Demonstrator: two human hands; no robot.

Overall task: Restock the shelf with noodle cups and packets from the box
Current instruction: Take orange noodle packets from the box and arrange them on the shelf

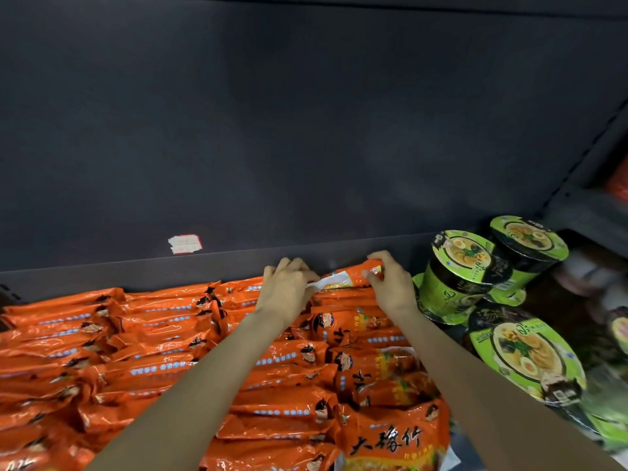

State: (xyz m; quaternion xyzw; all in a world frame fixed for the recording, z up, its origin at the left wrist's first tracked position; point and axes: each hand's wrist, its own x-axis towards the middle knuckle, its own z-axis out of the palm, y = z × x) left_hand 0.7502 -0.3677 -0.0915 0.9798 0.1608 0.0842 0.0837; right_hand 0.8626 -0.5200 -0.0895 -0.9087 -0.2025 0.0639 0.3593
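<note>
At twelve o'clock, both hands seat an orange noodle packet (353, 279) against the shelf's back wall (306, 147).
Left hand (287, 289) and right hand (390, 283) pinch its ends; best pressed flat, level with the row, clear of green noodle cups (462, 266) at three o'clock.

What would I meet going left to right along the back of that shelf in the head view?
White sticker → left hand → orange packet held at both ends → right hand → green noodle cups.
</note>
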